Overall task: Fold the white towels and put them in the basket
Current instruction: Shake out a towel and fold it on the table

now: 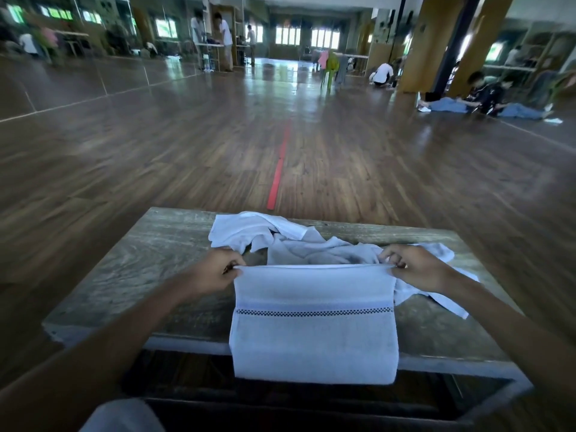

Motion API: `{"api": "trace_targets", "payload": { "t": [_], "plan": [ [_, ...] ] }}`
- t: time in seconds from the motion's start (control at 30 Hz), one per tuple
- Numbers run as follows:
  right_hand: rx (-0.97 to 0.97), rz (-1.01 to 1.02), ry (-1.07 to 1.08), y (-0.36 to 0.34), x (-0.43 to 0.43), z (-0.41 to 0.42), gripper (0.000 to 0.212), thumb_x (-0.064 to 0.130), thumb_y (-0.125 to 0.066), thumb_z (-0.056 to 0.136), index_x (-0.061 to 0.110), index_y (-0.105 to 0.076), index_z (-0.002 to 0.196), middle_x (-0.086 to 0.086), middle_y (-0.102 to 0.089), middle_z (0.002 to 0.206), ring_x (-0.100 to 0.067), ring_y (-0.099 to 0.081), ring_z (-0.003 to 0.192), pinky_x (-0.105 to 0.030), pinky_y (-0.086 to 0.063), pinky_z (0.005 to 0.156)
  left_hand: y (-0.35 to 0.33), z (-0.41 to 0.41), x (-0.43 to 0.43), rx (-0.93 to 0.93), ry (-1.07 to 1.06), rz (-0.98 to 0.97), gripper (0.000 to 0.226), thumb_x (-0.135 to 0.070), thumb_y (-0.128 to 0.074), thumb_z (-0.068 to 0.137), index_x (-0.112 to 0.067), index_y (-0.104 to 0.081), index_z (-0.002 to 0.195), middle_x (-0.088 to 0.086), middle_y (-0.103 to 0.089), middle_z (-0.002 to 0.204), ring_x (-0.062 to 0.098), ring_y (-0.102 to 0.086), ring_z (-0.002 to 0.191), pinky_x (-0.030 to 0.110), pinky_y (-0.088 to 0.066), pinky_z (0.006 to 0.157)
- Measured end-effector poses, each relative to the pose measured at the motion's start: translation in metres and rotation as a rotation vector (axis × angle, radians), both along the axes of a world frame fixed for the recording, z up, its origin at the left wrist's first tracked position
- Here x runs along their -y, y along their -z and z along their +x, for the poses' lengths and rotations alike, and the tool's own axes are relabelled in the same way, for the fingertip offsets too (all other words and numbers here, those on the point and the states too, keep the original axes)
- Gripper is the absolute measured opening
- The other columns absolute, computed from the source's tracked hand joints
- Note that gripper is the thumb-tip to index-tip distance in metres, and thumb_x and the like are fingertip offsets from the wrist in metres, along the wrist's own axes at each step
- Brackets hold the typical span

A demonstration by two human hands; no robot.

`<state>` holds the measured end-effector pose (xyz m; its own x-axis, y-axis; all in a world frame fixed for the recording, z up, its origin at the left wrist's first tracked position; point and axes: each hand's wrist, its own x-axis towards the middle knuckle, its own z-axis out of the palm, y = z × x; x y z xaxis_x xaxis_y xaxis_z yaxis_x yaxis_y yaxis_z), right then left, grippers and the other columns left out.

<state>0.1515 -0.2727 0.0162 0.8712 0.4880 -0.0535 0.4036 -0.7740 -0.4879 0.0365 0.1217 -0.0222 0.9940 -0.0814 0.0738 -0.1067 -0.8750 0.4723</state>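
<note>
A white towel (314,325) with a dark checkered stripe hangs doubled over in front of me, its lower edge below the table's front edge. My left hand (215,269) pinches its top left corner. My right hand (414,266) pinches the top right corner, so the top edge is stretched straight between them. Behind the hands, a rumpled heap of white towels (280,238) lies on the table. No basket shows in this view.
The worn wooden table (149,269) stands low on a dark wood floor with a red tape line (277,179) running away from it. Several people sit or stand far off along the walls. A dark frame or bin (311,410) lies below the table's near edge.
</note>
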Motion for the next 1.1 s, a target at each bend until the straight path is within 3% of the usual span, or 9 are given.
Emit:
{"api": "trace_targets", "payload": {
  "t": [0.1,0.17,0.27,0.43,0.6,0.77,0.87,0.97,1.1],
  "plan": [
    [0.071,-0.056,-0.055,-0.026,0.007,-0.021,0.027,-0.005,-0.053,0.085,0.014,-0.067,0.098,0.01,-0.063,0.085,-0.005,-0.058,0.083,-0.006,-0.04,0.069,-0.027,-0.019,0.003,0.063,0.035,0.004,0.017,-0.012,-0.061,0.088,-0.028,-0.06,0.083,-0.018,-0.057,0.084,-0.006,-0.054,0.081,0.012,-0.035,0.067],
    [0.112,-0.077,-0.076,-0.043,0.012,-0.035,0.027,-0.006,-0.052,0.085,0.015,-0.07,0.089,0.011,-0.066,0.081,0.005,-0.058,0.075,-0.006,-0.04,0.067,-0.044,-0.03,0.007,0.08,0.035,-0.002,0.006,-0.01,-0.061,0.088,-0.016,-0.063,0.09,-0.018,-0.059,0.085,-0.014,-0.053,0.081,0.01,-0.037,0.068],
    [0.16,-0.06,-0.078,-0.066,0.02,-0.05,0.023,-0.002,-0.054,0.086,0.014,-0.07,0.089,0.006,-0.069,0.083,0.014,-0.056,0.072,-0.008,-0.041,0.065,-0.069,-0.043,0.008,0.088,0.021,-0.017,0.011,-0.01,-0.062,0.088,-0.021,-0.061,0.088,-0.016,-0.063,0.083,-0.015,-0.055,0.076,0.01,-0.041,0.066],
    [0.033,-0.071,-0.138,-0.112,0.031,-0.062,0.02,0.003,-0.059,0.088,0.021,-0.067,0.084,0.008,-0.068,0.067,0.001,-0.056,0.056,-0.016,-0.043,0.058,-0.119,-0.058,0.012,0.154,-0.01,-0.113,0.016,-0.008,-0.069,0.083,-0.022,-0.063,0.079,-0.017,-0.062,0.069,-0.009,-0.057,0.064,0.008,-0.042,0.063],
    [0.307,0.053,-0.087,-0.152,0.025,-0.075,0.017,0.001,-0.057,0.087,0.014,-0.067,0.089,-0.005,-0.07,0.084,-0.004,-0.058,0.066,-0.014,-0.043,0.062,-0.161,-0.067,0.013,0.236,-0.043,-0.119,0.026,-0.005,-0.075,0.078,-0.027,-0.062,0.072,-0.006,-0.067,0.075,-0.009,-0.058,0.059,0.013,-0.048,0.064],
    [-0.004,-0.207,-0.163,-0.184,0.027,-0.088,0.013,0.012,-0.06,0.091,0.012,-0.07,0.098,-0.009,-0.071,0.099,-0.022,-0.063,0.087,-0.033,-0.048,0.082,-0.184,-0.08,0.017,0.183,-0.02,-0.091,0.021,-0.004,-0.077,0.075,-0.02,-0.064,0.075,0.003,-0.067,0.078,-0.003,-0.059,0.062,0.008,-0.045,0.061],
    [0.141,-0.053,-0.101,-0.193,0.025,-0.095,0.013,0.014,-0.06,0.091,0.014,-0.071,0.098,0.001,-0.071,0.098,-0.015,-0.064,0.087,-0.023,-0.047,0.078,-0.194,-0.085,0.017,0.17,-0.042,-0.06,0.015,-0.008,-0.075,0.078,-0.018,-0.068,0.086,0.003,-0.067,0.083,0.013,-0.061,0.077,0.007,-0.044,0.064],
    [0.281,-0.002,-0.069,-0.2,0.023,-0.097,0.012,0.014,-0.059,0.092,0.014,-0.07,0.096,-0.003,-0.071,0.097,-0.012,-0.061,0.08,-0.017,-0.042,0.069,-0.205,-0.086,0.022,0.276,-0.114,0.105,0.018,-0.02,-0.069,0.085,-0.018,-0.071,0.102,-0.002,-0.07,0.093,0.009,-0.06,0.08,0.01,-0.042,0.068],
    [0.06,-0.163,-0.125,-0.211,0.032,-0.104,0.012,0.016,-0.06,0.091,0.021,-0.071,0.092,-0.004,-0.071,0.092,-0.019,-0.064,0.091,-0.024,-0.043,0.076,-0.208,-0.088,0.023,0.248,-0.027,0.067,0.018,-0.025,-0.071,0.083,-0.014,-0.071,0.098,0.0,-0.071,0.096,0.013,-0.064,0.082,-0.001,-0.04,0.067]
  ]
}}
